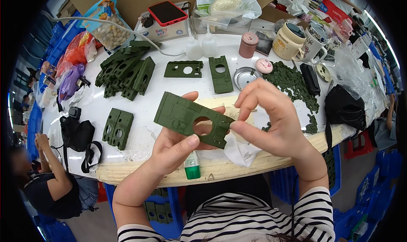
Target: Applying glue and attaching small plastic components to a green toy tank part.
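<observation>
My left hand (171, 145) holds a dark green plastic toy tank hull (180, 115), tilted, above the table's front edge. Its thumb lies on the near side of the hull's round hole, with fingers beneath. At the hull's right end, my right hand (275, 121) has thumb and index finger closed together; whatever they pinch is too small or hidden to make out. Beyond the hands lie two more hulls, one sideways (183, 75) and one upright (221, 79). A pair of hulls (118, 128) sits to the left. Many small green pieces (290, 79) are heaped at the right.
A stack of hulls (125, 70) stands far left. Two white squeeze bottles (209, 45), a pink tin (248, 45), a metal dish (246, 77) and mugs (289, 42) line the back. A green-capped bottle (192, 168) and white cloth (241, 152) lie near the front edge.
</observation>
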### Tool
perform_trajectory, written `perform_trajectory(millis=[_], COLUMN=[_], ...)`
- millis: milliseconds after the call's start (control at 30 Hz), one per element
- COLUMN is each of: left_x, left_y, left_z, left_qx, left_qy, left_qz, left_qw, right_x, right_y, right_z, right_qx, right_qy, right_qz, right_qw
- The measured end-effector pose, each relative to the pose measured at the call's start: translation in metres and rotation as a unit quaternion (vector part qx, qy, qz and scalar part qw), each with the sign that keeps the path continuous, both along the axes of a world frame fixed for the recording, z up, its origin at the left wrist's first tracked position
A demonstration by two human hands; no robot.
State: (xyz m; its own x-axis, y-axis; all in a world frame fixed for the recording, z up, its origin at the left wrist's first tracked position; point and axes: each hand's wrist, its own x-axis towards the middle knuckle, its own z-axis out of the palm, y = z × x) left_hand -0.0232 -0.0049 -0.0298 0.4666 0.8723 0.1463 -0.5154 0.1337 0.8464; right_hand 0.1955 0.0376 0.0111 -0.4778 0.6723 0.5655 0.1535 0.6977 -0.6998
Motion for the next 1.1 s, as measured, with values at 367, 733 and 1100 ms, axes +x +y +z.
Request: perform_trajectory(millis=[367,733,1100], left_x=[-0.103,-0.127,-0.125], left_y=[-0.011,0.021,0.040], left_z=[0.010,-0.002,0.005], left_qx=[-0.111,-0.227,-0.208], left_qy=[0.208,0.369,0.501], left_qz=[0.092,0.004,0.055], left_qw=[0.967,0.901,0.838], right_x=[0.013,0.008,0.006], right_y=[0.011,0.008,0.007], right_z=[-0.004,-0.008,-0.010], right_qx=[-0.044,-0.076,-0.072], right_qy=[0.080,0.067,0.060], right_qz=[-0.045,-0.030,-0.015], right_qw=[0.995,0.994,0.995])
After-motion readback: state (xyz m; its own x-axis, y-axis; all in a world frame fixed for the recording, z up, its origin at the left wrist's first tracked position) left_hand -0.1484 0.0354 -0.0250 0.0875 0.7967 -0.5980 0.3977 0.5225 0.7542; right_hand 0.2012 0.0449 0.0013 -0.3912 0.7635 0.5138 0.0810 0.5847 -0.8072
